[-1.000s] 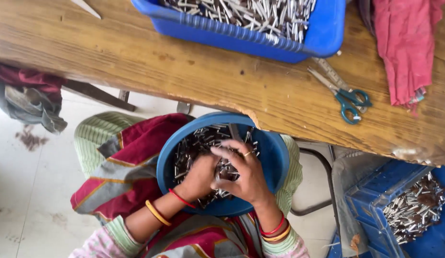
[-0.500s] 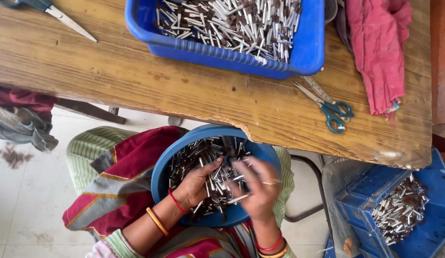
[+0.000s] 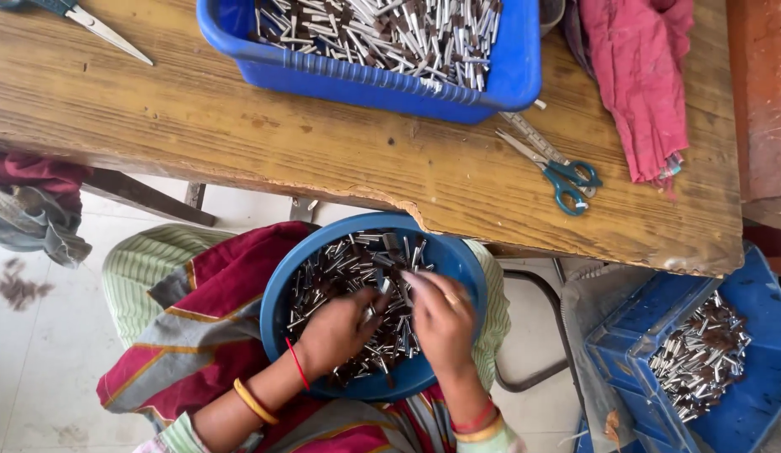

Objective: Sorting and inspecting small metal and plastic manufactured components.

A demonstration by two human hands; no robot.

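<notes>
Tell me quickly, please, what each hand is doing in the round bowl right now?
Left hand: curled among the small metal pieces in the round blue bowl; grip cannot be told.
Right hand: fingers bent over the same pieces; grip cannot be told.

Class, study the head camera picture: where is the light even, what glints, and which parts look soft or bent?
Head view: soft, even daylight; weak shadow under the wooden table; metal pieces in the round blue bowl glint; both hands, left hand and right hand, slightly soft; table edge bows from the wide lens.
</notes>
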